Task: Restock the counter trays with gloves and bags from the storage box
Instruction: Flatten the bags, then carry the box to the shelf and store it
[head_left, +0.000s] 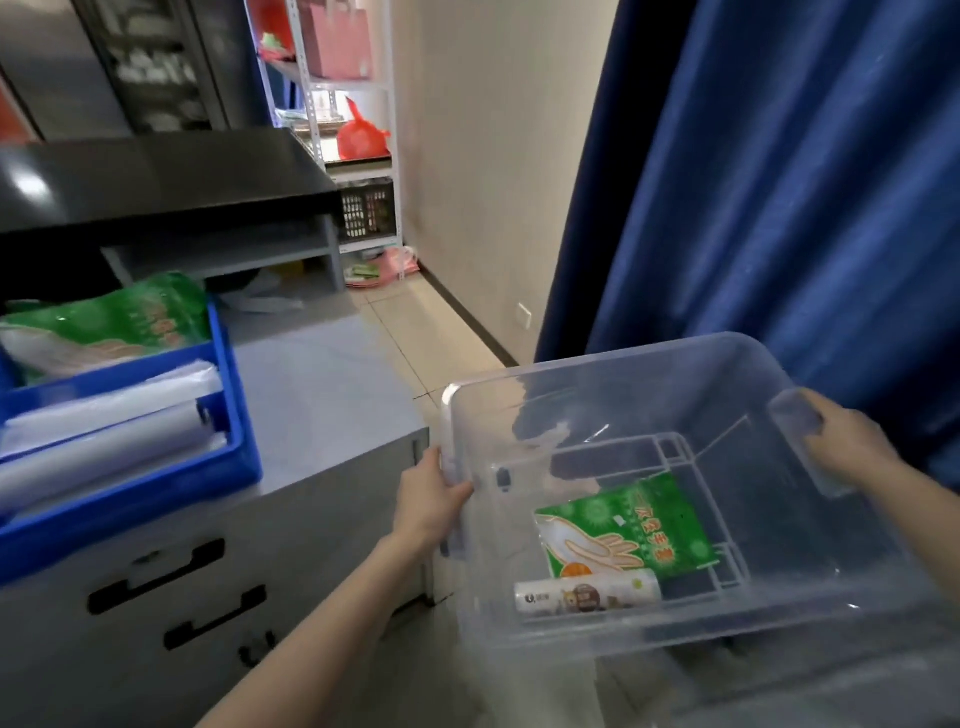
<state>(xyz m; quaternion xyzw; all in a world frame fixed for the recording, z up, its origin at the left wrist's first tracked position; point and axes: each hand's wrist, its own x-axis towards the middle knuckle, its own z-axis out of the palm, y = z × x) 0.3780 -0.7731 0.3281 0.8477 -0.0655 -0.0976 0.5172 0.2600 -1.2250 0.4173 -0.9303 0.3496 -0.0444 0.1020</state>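
Both hands hold the clear plastic storage box (675, 467) in the air beside the counter (322, 395): left hand (431, 501) and right hand (841, 441) each closed around an end handle. Nearly empty, it should carry light, though slightly flexible. Inside lie a green glove pack (628, 530), its Chinese print blurred, and a bag roll (587, 595). The blue tray (228, 441) looks stocked.

Grey bench (322, 384) at left, drawer fronts with black handles below its top. Blue tray (228, 447) sits on the bench top, overhanging toward the near edge. A grey shelf unit (291, 249) stands at the back of the bench under a black top panel (156, 171). Crumpled clear plastic (265, 299) lies on the bench beneath the shelf. Tiled floor (415, 322) runs past the bench; pink and green bags (379, 267) lie on it by the far white rack (397, 156).
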